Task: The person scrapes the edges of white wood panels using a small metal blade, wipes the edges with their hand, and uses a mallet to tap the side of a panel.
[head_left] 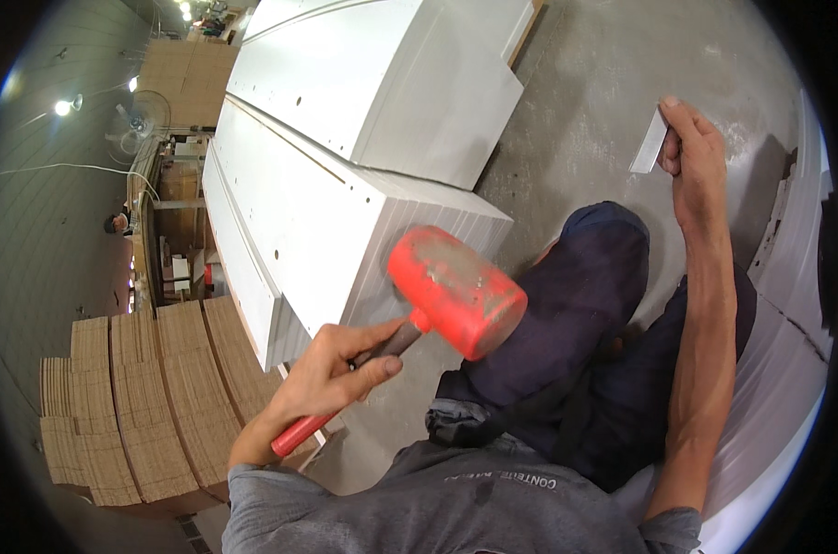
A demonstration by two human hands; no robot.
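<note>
My left hand (346, 367) grips the dark handle of a red rubber mallet (457, 291), whose worn, scuffed head appears in front of my knee and the end of a stack of white panels (308, 228). Whether the head touches the stack cannot be told. On the right, my right hand (685, 138) pinches a short, flat, light-coloured strip (649, 145) between thumb and fingers, held out over the grey floor. Its material is unclear. Some panels in the stack show small drilled holes along their faces.
More white panels (446, 90) lie beyond the near stack. Bundled flat cardboard (162, 401) stands at the lower left. Pale, plastic-like sheeting (786, 332) runs along the right. A fan (138, 124), shelving (183, 201) and another person (117, 221) are in the background.
</note>
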